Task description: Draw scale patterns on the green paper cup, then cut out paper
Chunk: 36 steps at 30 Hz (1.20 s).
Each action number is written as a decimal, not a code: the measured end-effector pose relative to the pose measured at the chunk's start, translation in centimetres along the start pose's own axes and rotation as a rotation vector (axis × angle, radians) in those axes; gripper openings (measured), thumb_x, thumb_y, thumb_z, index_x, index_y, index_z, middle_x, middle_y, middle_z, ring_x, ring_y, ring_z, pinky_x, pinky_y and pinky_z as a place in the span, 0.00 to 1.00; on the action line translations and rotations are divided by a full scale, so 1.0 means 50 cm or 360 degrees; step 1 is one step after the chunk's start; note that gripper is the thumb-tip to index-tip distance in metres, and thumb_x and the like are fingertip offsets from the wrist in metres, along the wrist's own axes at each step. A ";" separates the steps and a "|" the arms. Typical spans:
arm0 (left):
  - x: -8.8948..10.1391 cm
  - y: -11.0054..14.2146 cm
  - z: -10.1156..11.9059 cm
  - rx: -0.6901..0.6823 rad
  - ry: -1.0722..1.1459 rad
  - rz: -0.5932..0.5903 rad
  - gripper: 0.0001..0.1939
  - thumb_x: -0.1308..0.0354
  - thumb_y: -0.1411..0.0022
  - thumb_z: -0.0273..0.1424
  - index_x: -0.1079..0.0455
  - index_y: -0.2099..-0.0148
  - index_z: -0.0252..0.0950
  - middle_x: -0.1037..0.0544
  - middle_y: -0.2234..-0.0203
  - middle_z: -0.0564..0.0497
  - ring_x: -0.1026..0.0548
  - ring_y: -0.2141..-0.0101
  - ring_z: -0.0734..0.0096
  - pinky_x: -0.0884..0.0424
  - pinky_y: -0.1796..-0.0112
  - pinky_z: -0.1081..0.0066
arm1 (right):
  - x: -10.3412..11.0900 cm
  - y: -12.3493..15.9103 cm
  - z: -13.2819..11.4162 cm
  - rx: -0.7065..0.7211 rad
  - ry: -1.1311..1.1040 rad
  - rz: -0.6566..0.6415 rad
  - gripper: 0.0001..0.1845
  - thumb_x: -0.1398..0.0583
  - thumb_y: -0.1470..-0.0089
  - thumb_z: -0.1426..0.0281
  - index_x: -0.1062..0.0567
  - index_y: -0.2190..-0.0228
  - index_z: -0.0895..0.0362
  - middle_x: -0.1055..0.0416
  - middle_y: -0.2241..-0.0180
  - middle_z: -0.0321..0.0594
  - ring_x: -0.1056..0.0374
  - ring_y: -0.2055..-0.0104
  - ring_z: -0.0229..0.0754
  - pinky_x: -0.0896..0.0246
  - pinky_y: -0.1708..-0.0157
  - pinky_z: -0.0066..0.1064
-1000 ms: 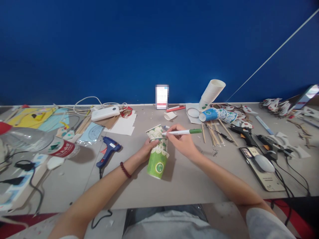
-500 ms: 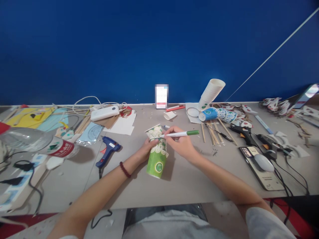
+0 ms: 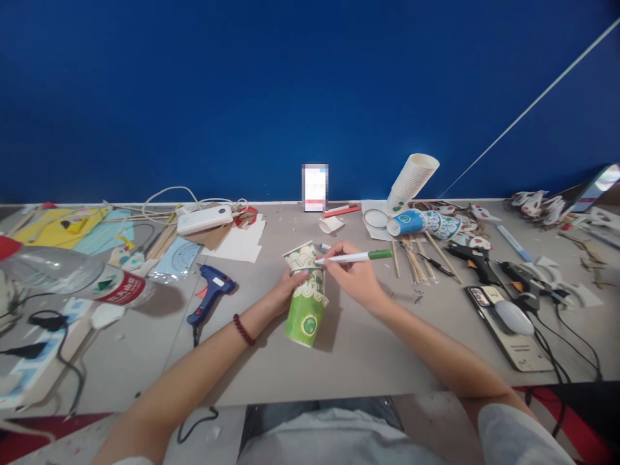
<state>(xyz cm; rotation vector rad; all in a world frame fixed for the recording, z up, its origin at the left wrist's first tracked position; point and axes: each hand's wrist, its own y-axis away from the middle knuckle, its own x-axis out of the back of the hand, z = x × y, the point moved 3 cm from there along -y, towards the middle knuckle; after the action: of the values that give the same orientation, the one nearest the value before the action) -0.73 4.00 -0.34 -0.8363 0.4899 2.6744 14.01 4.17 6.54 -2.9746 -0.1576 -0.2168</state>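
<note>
Cup (image 3: 306,316) runs near-to-far along its long axis, the left hand (image 3: 287,290) gripping its left side. Right of its upper part, the right hand (image 3: 356,278) pinches a marker (image 3: 357,257) crosswise, nothing visibly blocking the tip. Left of the cup lies a glue gun (image 3: 213,294); beyond, rightward, nested white cups (image 3: 409,184).

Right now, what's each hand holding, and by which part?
Left hand: the green patterned cup piece, by the left side of its middle. Right hand: the white marker, near its tip; green end free.
</note>
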 end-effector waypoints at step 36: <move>-0.012 -0.004 0.011 0.0007 0.0054 -0.0188 0.21 0.39 0.53 0.32 0.31 0.55 0.31 0.22 0.65 0.44 0.25 0.62 0.57 0.32 0.59 0.63 | 0.006 -0.006 0.001 -0.0104 -0.0066 0.0034 0.04 0.42 0.53 0.68 0.33 0.74 0.54 0.31 0.74 0.35 0.37 0.74 0.36 0.42 0.75 0.28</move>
<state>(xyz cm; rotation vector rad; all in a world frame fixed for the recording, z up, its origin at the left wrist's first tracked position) -0.42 4.30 0.39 -0.8824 0.4397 2.5550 14.27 4.52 6.60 -3.0454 -0.1261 -0.1611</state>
